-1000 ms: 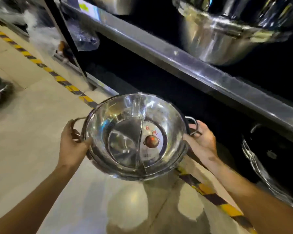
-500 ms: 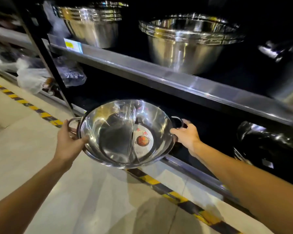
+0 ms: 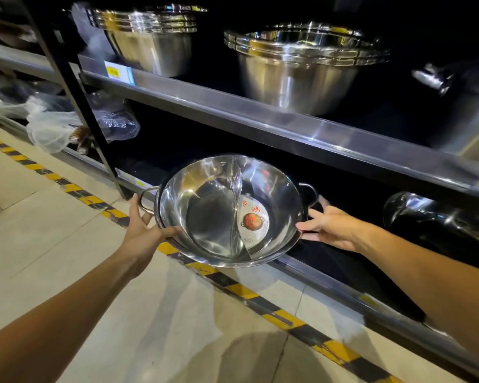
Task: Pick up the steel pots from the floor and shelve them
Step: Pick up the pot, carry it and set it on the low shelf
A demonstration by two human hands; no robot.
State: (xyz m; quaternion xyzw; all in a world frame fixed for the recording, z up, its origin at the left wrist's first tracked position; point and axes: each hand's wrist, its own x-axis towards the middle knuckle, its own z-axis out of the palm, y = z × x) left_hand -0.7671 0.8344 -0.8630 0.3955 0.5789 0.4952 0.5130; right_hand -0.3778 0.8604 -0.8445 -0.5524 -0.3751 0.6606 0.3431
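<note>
The steel pot, a shallow two-handled pan with a curved divider and a round label inside, hung between the two hands, off the floor and at the mouth of the lower shelf. Its handle-to-handle axis ran from one hand to the other, roughly along the shelf front. The left hand was closed on the rim just below the left loop handle; the right hand gripped the rim under the right handle, already inside the dark opening and so nearer the shelf. The far rim tipped up towards the shelving, the near rim overhanging the lip and the striped tape on the floor. The move ahead looked like a straight push forward, away from the body. Above the hands the upper shelf edge, carrying two stacks of steel basins, left limited headroom. Beyond the right hand a dark pot lay in the same bay, well apart; beyond the left hand stood a black upright.
</note>
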